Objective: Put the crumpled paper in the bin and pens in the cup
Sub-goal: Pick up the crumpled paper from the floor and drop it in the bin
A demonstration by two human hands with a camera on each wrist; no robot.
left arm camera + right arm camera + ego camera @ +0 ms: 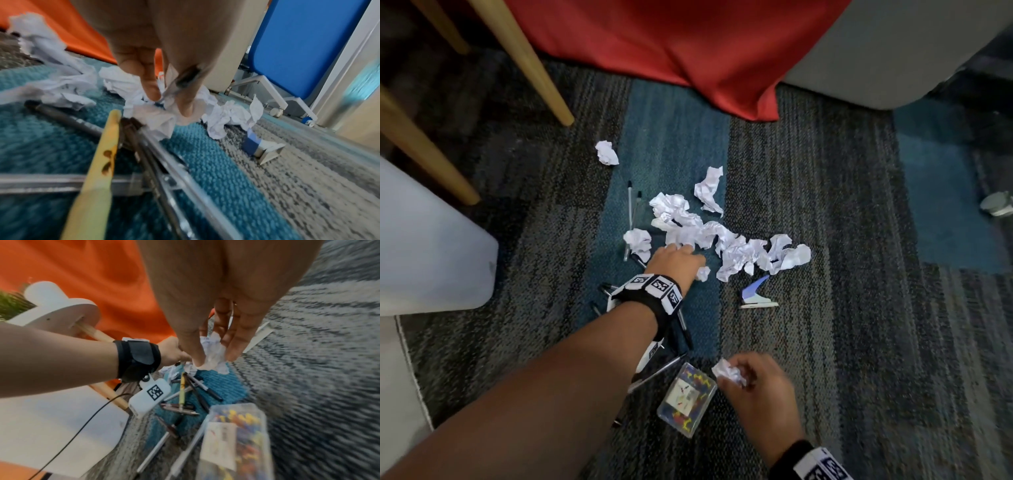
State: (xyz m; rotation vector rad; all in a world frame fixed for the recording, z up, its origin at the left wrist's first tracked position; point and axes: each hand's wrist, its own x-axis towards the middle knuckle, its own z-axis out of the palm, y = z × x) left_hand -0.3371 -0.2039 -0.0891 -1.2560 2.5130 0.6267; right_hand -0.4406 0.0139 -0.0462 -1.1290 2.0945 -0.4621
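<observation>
A heap of crumpled paper [705,236] lies on the carpet, with separate wads [606,152] further off. My left hand [678,258] reaches into its near edge. In the left wrist view that hand [168,104] pinches a paper wad [156,118], and a clear black-capped pen [183,81] is caught between its fingers. Nearer to me, my right hand [739,377] grips a small paper ball [728,371], also seen in the right wrist view [211,350]. Several pens [195,394], one of them yellow [102,154], lie under my left wrist. Two clear pens [631,209] lie left of the heap.
A clear box of coloured push pins [686,401] sits just left of my right hand. A blue-and-white staple remover [756,294] stands right of the pens. Red cloth [688,51] hangs at the back, wooden legs [527,61] at the back left, and a white rounded object [431,240] at the left.
</observation>
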